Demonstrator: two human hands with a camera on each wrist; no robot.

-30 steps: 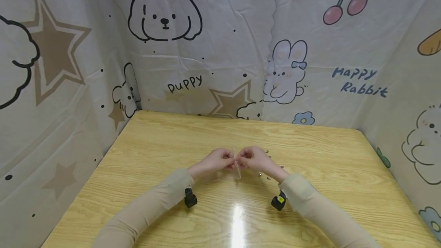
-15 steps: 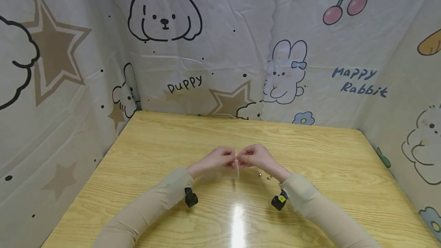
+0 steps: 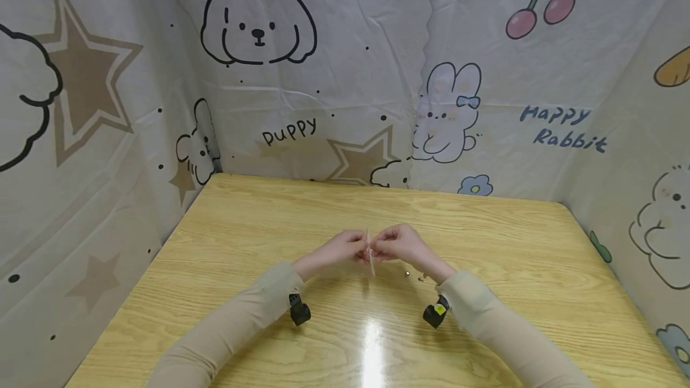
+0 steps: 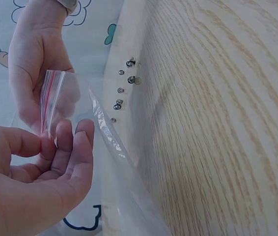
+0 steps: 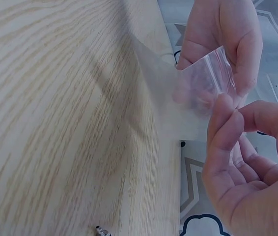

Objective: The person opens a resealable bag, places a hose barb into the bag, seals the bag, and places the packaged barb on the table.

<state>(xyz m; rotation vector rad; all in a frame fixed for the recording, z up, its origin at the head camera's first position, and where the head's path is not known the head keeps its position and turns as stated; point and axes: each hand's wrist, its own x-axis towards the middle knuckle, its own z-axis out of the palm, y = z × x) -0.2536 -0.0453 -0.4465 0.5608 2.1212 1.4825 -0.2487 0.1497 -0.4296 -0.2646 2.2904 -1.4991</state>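
A clear zip-lock bag (image 3: 372, 265) hangs above the table between both hands, seen nearly edge-on in the head view. My left hand (image 3: 347, 246) pinches its top edge between thumb and index finger. From the other side my right hand (image 3: 398, 244) pinches the same edge, also with thumb and index finger. The red-lined zip strip (image 4: 53, 101) shows in the left wrist view. Through the right wrist view, the clear bag wall (image 5: 190, 91) covers part of the left hand's fingers. I cannot tell whether the bag's mouth is parted.
Several small metal parts (image 4: 131, 79), perhaps screws, lie on the wooden table (image 3: 259, 208) near my right forearm. One metal part (image 5: 102, 231) shows at the bottom of the right wrist view. A printed cloth (image 3: 334, 76) stands around the table's back and sides.
The bag has swung more upright and edge-on. My right hand and wrist have risen slightly, now hiding some of the metal parts. Both hands keep their pinch.
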